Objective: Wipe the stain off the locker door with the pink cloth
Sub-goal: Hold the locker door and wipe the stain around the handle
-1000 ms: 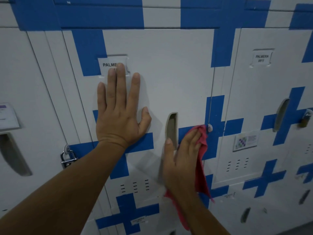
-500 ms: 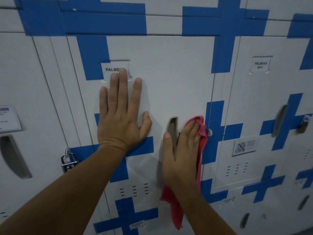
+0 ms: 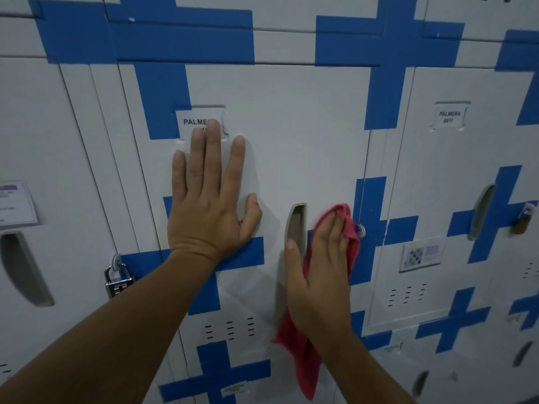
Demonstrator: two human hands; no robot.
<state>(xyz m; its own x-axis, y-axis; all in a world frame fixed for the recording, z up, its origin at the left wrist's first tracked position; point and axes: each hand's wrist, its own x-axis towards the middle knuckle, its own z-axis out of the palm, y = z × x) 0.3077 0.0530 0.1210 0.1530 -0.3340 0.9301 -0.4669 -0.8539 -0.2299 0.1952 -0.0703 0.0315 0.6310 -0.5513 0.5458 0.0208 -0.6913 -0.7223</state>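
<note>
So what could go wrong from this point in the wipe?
The pink cloth under the right hand sits beside the small lock knob at the door edge and could snag there. Its loose tail hangs below the wrist and may drag. The left hand, flat on the locker door, might leave fresh smudges.

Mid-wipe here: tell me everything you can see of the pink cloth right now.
The pink cloth looks like soft, thin fabric, reddish-pink, plain, no pattern visible. The right hand presses it flat against the white metal locker door, just right of the recessed grey handle slot. Its top bunches over the fingertips near the door's right edge, over a blue painted cross. The rest hangs loose and crumpled below the wrist. No stain is discernible on it.
</note>
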